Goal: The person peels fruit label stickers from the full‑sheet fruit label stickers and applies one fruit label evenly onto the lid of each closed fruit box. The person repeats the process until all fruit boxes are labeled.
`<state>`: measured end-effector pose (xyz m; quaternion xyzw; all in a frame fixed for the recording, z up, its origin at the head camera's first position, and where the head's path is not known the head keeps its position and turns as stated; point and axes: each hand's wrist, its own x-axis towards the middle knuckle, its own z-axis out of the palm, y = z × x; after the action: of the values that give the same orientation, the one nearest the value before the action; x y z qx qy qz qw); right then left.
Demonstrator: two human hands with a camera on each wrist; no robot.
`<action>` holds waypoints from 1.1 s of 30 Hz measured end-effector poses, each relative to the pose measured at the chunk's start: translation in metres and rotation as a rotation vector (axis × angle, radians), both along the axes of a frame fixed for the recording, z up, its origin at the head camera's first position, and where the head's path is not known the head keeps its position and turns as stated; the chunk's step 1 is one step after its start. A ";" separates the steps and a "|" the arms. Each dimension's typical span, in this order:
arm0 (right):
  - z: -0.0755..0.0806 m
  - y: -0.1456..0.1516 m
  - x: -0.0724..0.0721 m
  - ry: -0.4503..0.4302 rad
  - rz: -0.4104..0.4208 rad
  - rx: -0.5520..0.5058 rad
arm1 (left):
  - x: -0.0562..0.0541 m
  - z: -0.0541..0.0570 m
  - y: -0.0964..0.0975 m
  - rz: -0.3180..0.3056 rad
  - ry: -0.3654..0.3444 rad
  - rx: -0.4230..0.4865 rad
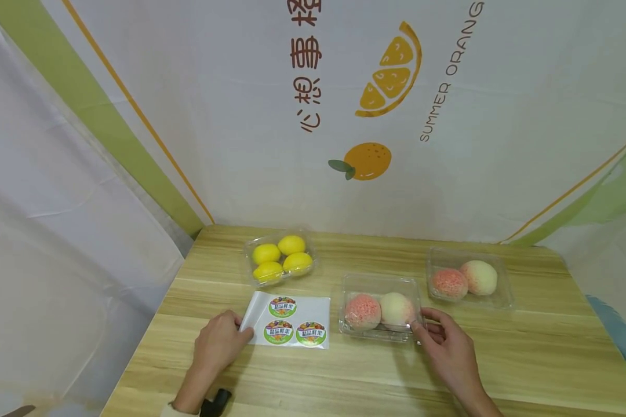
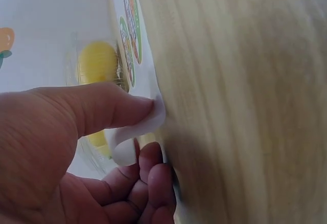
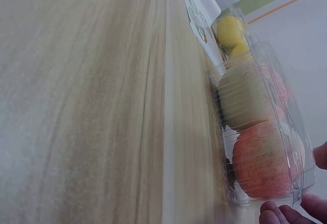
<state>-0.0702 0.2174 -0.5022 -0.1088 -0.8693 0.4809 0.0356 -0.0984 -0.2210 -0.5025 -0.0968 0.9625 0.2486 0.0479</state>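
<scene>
My left hand point(image 1: 220, 343) pinches the left edge of a white sticker sheet point(image 1: 315, 310) that lies on the table. The sheet's held edge curls up under the thumb point(image 2: 120, 106), with the other fingers bent below it. Three round fruit stickers point(image 1: 279, 332) with green rims show on the sheet. To its right, my right hand point(image 1: 451, 347) grips the right end of a clear plastic box point(image 1: 381, 285), its thumb at the front corner. Two pink and cream peaches point(image 1: 363, 313) sit inside; in the right wrist view the box point(image 3: 294, 183) appears closed.
A clear box of yellow lemons point(image 1: 297, 263) stands behind the sheet. At the back right is another clear box point(image 1: 501, 298) with two peaches. A white printed curtain point(image 1: 240, 145) hangs along the back edge of the wooden table point(image 1: 344, 388). A small black object point(image 1: 216, 402) is by the left wrist.
</scene>
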 end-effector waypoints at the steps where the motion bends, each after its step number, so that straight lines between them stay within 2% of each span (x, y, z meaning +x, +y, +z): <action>1: 0.000 0.000 0.000 0.001 0.000 0.000 | 0.000 -0.001 0.000 0.001 0.004 0.003; 8: 0.001 0.000 0.000 0.009 0.000 0.002 | 0.001 -0.003 0.002 0.002 0.055 -0.011; 15: 0.000 0.001 0.000 0.017 0.009 -0.002 | 0.005 -0.008 0.000 0.006 0.121 0.024; 19: -0.001 0.001 0.001 0.021 0.012 -0.001 | 0.007 -0.009 -0.001 0.006 0.178 0.102; 24: -0.001 0.001 0.000 0.024 0.006 0.004 | 0.011 -0.007 -0.001 0.018 0.198 0.233; 29: -0.001 0.000 0.000 0.023 0.001 0.006 | 0.014 -0.002 0.002 0.042 0.209 0.289; 33: -0.001 0.000 0.001 0.027 0.001 0.004 | 0.018 0.006 0.009 0.057 0.228 0.339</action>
<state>-0.0695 0.2174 -0.5030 -0.1016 -0.8697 0.4806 0.0472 -0.0803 -0.2122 -0.4968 -0.0860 0.9030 0.4177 -0.0531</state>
